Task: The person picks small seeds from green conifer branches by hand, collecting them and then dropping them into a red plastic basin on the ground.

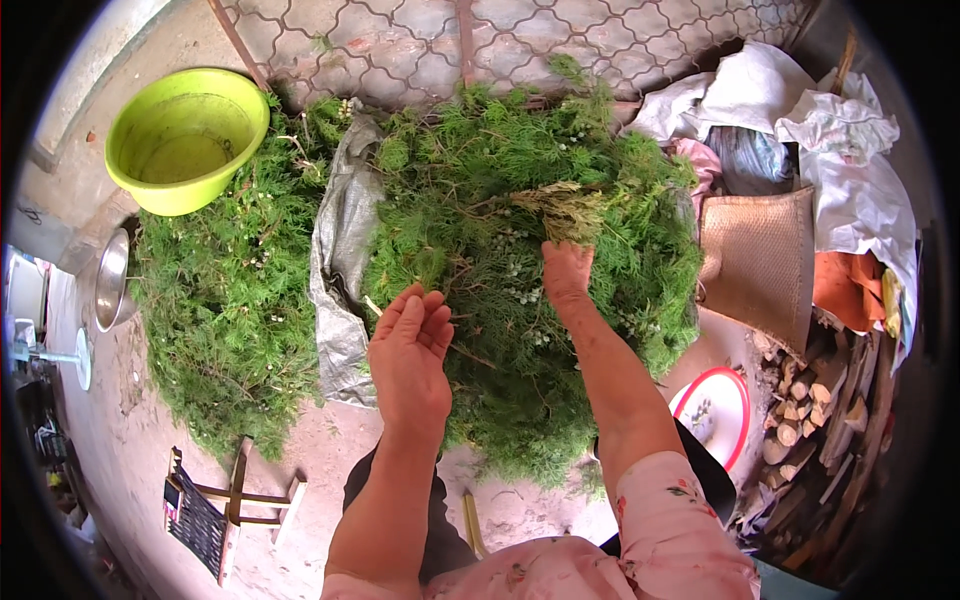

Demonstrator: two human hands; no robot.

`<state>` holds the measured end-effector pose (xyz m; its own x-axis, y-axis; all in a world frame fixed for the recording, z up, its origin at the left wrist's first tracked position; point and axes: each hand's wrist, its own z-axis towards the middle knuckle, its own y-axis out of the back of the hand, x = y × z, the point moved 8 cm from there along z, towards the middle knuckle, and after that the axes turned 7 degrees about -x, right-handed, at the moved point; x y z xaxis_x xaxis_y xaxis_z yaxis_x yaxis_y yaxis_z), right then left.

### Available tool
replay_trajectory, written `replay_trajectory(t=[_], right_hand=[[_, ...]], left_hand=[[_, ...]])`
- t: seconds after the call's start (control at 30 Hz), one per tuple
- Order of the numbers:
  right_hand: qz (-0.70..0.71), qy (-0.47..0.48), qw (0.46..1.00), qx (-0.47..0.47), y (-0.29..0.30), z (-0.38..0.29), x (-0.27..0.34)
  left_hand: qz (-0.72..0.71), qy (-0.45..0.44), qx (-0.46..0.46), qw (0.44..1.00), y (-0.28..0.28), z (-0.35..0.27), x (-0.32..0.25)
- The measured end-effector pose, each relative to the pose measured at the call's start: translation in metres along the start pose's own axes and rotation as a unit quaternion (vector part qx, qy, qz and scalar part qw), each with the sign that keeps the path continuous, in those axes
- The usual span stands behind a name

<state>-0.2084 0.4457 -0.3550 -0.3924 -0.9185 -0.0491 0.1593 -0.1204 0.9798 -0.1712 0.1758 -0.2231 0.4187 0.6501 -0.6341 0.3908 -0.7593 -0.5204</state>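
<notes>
A big heap of green conifer branches with pale cones (517, 300) lies before me. My left hand (412, 352) is raised palm up at the heap's left side, its fingers curled with the thumb against them; whether a small sprig is pinched there I cannot tell. My right hand (568, 274) reaches into the heap, closed at the base of a yellowish, dried conifer sprig (566, 210). A grey woven plastic sack (345, 225) stands between this heap and a second heap of green branches (225, 315) on the left.
A yellow-green plastic basin (187, 142) rests at the upper left, above a metal bowl (112, 281). At the lower left is a folding stool (217, 510). To the right are a white basin with a red rim (712, 420), stacked firewood (802, 412), a woven mat (757, 262) and white sacks (757, 86).
</notes>
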Motion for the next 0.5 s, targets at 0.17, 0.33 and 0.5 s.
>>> replay_trajectory(t=[0.17,0.33,0.5], right_hand=[[0.119,-0.011,0.982,-0.149,0.017,0.028,-0.027],[0.238,-0.012,0.938,-0.252,0.085,0.023,-0.041],[0.223,0.062,0.932,-0.280,0.175,-0.020,-0.038]], left_hand=[[0.002,-0.003,-0.009,1.000,0.002,-0.001,-0.008],[0.004,0.000,-0.005,1.000,0.002,0.000,-0.008],[0.000,-0.016,-0.001,1.000,0.004,-0.003,-0.015]])
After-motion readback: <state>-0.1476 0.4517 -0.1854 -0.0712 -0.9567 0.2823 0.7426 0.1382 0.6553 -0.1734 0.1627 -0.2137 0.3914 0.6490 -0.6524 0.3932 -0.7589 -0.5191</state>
